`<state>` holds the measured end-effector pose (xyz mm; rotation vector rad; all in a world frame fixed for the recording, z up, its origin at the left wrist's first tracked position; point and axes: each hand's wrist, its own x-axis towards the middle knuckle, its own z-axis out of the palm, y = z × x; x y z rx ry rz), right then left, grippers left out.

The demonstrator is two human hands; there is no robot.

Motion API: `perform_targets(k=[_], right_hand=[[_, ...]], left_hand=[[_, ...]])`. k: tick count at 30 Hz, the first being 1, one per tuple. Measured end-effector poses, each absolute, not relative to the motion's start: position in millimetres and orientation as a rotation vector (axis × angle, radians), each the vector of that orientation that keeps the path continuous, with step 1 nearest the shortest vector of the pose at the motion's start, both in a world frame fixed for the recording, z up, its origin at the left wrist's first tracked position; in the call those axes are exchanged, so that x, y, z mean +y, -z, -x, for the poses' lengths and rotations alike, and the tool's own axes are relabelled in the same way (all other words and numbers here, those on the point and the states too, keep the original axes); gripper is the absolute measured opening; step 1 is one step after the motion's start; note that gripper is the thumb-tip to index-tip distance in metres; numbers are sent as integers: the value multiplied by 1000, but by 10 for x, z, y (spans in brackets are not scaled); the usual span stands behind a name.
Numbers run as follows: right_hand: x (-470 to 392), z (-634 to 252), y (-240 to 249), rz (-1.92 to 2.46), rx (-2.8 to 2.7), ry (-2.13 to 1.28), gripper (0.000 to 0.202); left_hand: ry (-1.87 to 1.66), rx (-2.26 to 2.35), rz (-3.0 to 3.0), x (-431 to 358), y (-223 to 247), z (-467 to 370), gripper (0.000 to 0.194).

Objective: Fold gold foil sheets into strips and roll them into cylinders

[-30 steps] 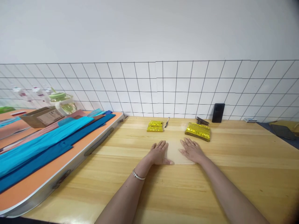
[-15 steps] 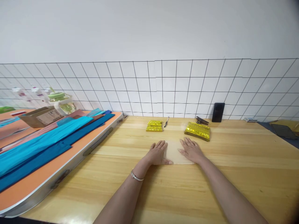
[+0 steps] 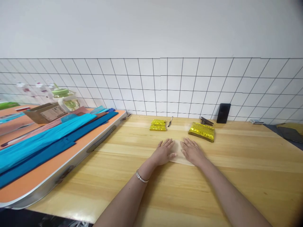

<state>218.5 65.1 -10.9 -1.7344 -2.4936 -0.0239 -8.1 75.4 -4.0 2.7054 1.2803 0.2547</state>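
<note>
A pale, thin sheet (image 3: 178, 155) that looks like paper lies flat on the wooden table (image 3: 187, 192). My left hand (image 3: 165, 152) rests palm down over its left side, fingers stretched out and thumb pointing inward. On its right side lies my right hand (image 3: 192, 151), also flat with the fingers extended. Both palms hide much of the sheet, leaving a strip between them visible. Beyond my left hand sits a small gold foil stack (image 3: 157, 125). A larger gold foil stack (image 3: 201, 131) lies past my right hand.
A pen (image 3: 170, 121), a dark clip (image 3: 206, 121) and a black phone (image 3: 223, 113) leaning on the tiled wall stand at the back. To the left, an orange-topped table (image 3: 54, 171) with a metal edge carries blue fabric (image 3: 78, 126), a cardboard box (image 3: 46, 113) and a green-lidded jug (image 3: 63, 97).
My left hand has slid inward across the sheet, toward my right hand, narrowing the visible strip. The camera view has shifted slightly.
</note>
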Motion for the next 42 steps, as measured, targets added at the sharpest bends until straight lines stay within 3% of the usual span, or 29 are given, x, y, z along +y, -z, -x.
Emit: perform_targets(k=[7, 22, 34, 42], right_hand=[[651, -2116, 200, 1761, -2487, -42, 54], [598, -2087, 255, 1657, -2576, -66, 64], [242, -2878, 68, 1542, -2628, 21, 53], [-26, -2790, 13, 1241, -2687, 473, 47]], left_hand=[[-216, 1257, -2740, 754, 181, -76, 60], [-215, 1372, -2754, 681, 267, -124, 65], [-192, 1398, -2711, 680, 286, -164, 65], [-160, 1314, -2708, 688, 183, -112, 68]])
